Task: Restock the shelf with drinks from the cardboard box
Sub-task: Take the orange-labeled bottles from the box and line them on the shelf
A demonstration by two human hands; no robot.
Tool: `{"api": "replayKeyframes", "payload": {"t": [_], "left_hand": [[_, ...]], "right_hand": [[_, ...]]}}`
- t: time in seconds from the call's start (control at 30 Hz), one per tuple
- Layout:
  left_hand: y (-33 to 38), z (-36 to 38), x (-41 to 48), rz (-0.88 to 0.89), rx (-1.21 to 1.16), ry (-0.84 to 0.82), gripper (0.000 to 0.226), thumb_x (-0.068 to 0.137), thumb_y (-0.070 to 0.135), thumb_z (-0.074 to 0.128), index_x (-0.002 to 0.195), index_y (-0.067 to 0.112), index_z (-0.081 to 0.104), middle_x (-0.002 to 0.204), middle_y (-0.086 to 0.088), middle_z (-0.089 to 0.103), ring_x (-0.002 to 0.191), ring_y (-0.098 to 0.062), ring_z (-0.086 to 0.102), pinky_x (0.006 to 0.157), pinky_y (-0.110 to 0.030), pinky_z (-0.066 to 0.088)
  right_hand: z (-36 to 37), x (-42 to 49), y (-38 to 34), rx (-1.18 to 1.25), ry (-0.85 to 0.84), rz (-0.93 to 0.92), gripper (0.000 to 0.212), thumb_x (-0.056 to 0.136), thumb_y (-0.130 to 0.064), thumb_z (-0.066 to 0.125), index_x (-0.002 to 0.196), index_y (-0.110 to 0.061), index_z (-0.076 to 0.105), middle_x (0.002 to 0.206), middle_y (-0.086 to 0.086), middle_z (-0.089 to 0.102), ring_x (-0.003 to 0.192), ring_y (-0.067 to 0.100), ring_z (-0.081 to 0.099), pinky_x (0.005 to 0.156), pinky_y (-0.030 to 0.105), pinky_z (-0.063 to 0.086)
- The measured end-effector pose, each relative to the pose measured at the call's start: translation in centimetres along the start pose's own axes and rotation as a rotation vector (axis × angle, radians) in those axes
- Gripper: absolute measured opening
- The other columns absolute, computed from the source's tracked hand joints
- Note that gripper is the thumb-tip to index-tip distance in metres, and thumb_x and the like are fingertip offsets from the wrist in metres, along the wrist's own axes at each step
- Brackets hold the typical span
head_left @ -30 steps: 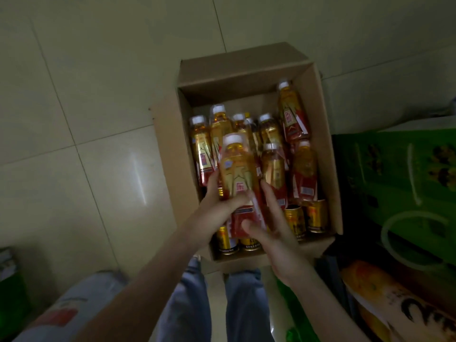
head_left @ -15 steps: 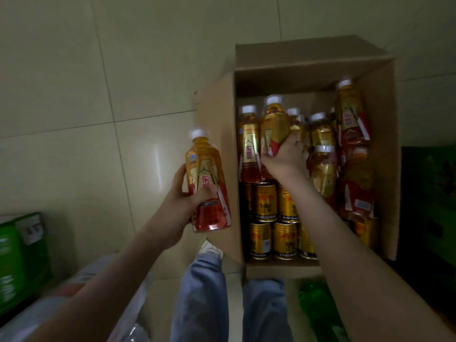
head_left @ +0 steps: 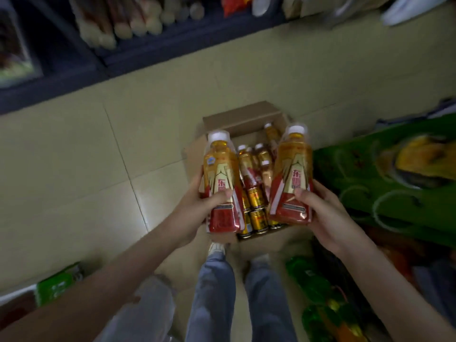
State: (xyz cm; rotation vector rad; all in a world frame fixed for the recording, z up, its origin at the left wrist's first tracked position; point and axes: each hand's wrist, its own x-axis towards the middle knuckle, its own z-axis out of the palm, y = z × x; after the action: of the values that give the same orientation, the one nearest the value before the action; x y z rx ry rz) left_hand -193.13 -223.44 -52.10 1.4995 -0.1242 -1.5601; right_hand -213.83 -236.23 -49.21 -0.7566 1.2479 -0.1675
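Over the brown cardboard box (head_left: 246, 118), my left hand (head_left: 197, 211) and right hand (head_left: 325, 218) each grip one white-capped amber plastic bottle (head_left: 219, 174) low down, so either might tip out top-heavy.

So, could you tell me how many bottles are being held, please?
2: the left bottle in the left hand, the right bottle in the right hand. Others sit in the cardboard box, some possibly hidden.

Blurred shelf goods (head_left: 138, 23), indistinct
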Motion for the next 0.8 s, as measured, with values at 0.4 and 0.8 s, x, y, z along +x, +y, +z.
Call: {"api": "replayKeyframes", "payload": {"t": [0.4,0.8], "left_hand": [[9.4,16.0,-26.0,0.369,0.187,-0.411,0.077,0.075,0.019,0.070,0.140,0.036,0.031,0.119,-0.003,0.064,0.098,-0.020,0.069,0.072,-0.033,0.057],[-1.4,39.5,-50.2,0.691,0.350,-0.779,0.089,0.059,0.018,0.079,0.134,0.044,0.039,0.107,-0.003,0.070,0.096,-0.022,0.070,0.079,-0.040,0.057]], "right_hand": [[-4.0,-35.4,-2.5,0.093,0.074,-0.649,0.076,0.057,-0.034,0.087,0.124,-0.026,0.054,0.111,0.000,0.071,0.100,0.018,0.069,0.071,0.028,0.058],[-19.5,-67.7,9.4,0.104,0.465,-1.215,0.086,0.055,-0.035,0.090,0.127,-0.039,0.044,0.110,-0.005,0.069,0.102,0.017,0.067,0.071,0.030,0.057]]}}
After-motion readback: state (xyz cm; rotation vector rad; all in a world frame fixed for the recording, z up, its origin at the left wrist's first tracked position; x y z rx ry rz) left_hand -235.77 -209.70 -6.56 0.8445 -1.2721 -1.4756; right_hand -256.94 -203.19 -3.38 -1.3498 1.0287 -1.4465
